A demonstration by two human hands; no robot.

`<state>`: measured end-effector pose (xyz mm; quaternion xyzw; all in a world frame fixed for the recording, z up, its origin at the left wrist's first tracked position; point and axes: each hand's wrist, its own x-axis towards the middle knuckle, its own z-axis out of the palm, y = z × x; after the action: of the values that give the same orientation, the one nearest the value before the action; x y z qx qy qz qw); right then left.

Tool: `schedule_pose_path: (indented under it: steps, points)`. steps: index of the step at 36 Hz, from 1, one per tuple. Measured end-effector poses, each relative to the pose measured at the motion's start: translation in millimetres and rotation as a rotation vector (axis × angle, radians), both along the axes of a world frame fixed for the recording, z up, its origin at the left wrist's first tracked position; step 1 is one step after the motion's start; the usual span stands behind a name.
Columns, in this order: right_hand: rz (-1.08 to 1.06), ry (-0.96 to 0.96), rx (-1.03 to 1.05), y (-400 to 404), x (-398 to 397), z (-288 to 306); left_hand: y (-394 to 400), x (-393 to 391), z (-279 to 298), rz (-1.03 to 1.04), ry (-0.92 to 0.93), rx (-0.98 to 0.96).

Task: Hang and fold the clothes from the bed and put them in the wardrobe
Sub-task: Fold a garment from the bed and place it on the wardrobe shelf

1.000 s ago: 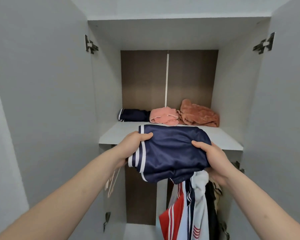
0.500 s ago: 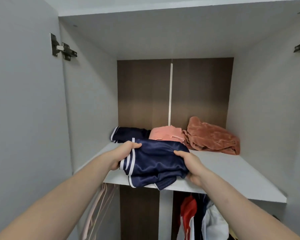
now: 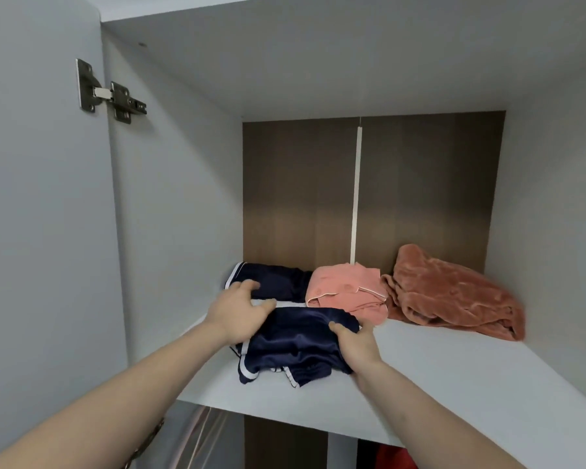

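Head: navy shorts (image 3: 298,346) folded on shelf (image 3: 454,377), long axis front-to-back.

The white shelf (image 3: 454,377) carries navy shorts (image 3: 295,346), another navy garment (image 3: 274,279), pink top (image 3: 349,289), rust blanket (image 3: 450,292).

Folded navy shorts (image 3: 298,346), white-striped, flat on wardrobe shelf (image 3: 471,384), just before folded navy garment (image 3: 274,282).
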<state>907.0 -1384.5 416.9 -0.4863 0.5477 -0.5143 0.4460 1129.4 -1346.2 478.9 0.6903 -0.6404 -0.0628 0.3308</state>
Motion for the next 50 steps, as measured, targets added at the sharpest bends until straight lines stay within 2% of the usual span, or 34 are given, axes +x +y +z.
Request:
schedule_pose_path:
  steps: [1,3,6,8,14,18,21,28,33,35,39,50]
  points:
    - [-0.02,0.033,-0.008,-3.0,4.3,1.1,3.2,-4.9,-2.2,-0.059,-0.062,-0.072]
    - [-0.043,0.077,-0.032,-8.7,13.9,2.4,10.5,-16.2,-11.5,-0.188,-0.211,-0.093]
    - [-0.031,0.09,-0.054,-21.6,25.3,1.5,10.2,-27.6,-35.7,-0.28,-0.436,0.006]
    - [0.005,0.129,-0.055,-28.9,28.4,-0.3,5.1,-29.5,-52.1,-0.25,-0.474,0.061]
    - [0.116,0.257,-0.172,-33.2,28.2,-9.0,-19.4,-12.1,-76.3,-0.141,-0.467,0.031]
    - [0.048,0.426,-0.274,-30.1,31.9,-10.7,-39.8,6.9,-81.2,-0.097,-0.436,0.051]
    - [0.021,0.463,-0.361,-32.6,32.4,-15.1,-52.9,18.3,-82.5,-0.045,-0.435,0.066]
    - [0.13,0.658,-0.428,-35.6,32.8,-21.9,-71.1,26.1,-88.7,0.093,-0.307,-0.049]
    - [0.197,0.796,-0.429,-37.5,35.8,-24.7,-69.0,27.1,-88.6,-0.025,-0.345,-0.292]
    - [0.202,0.807,-0.409,-39.1,35.4,-25.9,-66.7,26.8,-89.0,-0.099,-0.369,-0.324]
    - [0.206,0.804,-0.394,-39.1,35.2,-26.0,-67.8,26.3,-89.6,-0.112,-0.339,-0.235]
    - [0.204,0.833,-0.383,-34.7,33.6,-23.4,-63.7,21.0,-86.2,0.087,-0.3,-0.135]
